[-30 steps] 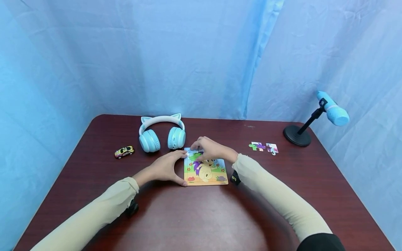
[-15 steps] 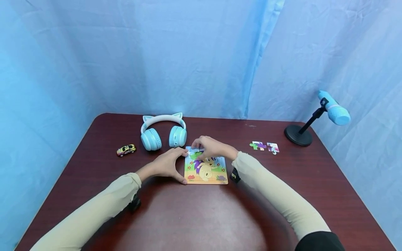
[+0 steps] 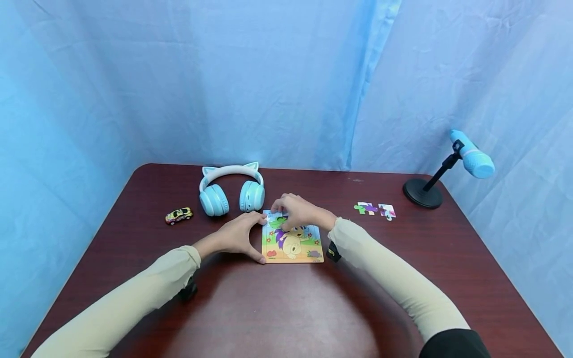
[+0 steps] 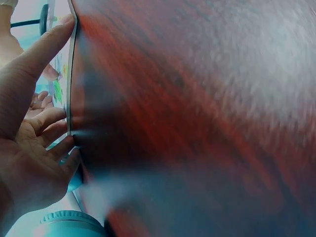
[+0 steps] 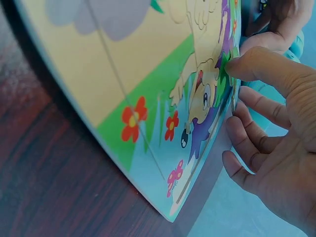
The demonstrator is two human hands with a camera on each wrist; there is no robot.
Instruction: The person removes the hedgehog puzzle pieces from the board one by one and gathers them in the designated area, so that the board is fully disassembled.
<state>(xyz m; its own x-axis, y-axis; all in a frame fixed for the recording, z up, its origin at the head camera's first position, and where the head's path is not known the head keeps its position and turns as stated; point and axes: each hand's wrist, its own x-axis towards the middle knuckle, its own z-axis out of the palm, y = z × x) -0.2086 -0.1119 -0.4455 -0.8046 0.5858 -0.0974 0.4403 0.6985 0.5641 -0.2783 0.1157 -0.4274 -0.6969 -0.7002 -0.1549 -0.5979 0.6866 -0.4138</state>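
Note:
A square jigsaw puzzle board (image 3: pixel 286 256) with a purple-haired cartoon figure lies flat on the table. My left hand (image 3: pixel 235 233) holds its left side, with the thumb at the near corner and the fingers toward the far corner. In the left wrist view, the thumb and fingertips meet the board's thin edge. My right hand (image 3: pixel 301 210) is over the far left part of the board. Its thumb (image 5: pixel 247 64) presses a green puzzle piece (image 5: pixel 223 79) in the right wrist view, while the other fingers curl behind the far edge. The hand partly hides the picture.
Two loose puzzle pieces, one green and purple (image 3: pixel 367 208) and one pinkish white (image 3: pixel 387 211), lie right of the board. Cat-ear headphones (image 3: pixel 252 196) stand behind it. A toy car (image 3: pixel 178 216) is at left, a blue microphone (image 3: pixel 478 163) on a stand (image 3: pixel 423 193) at right.
Both hands stay almost where they were at the board. The whole view shifts slightly; no object has visibly changed place on the table.

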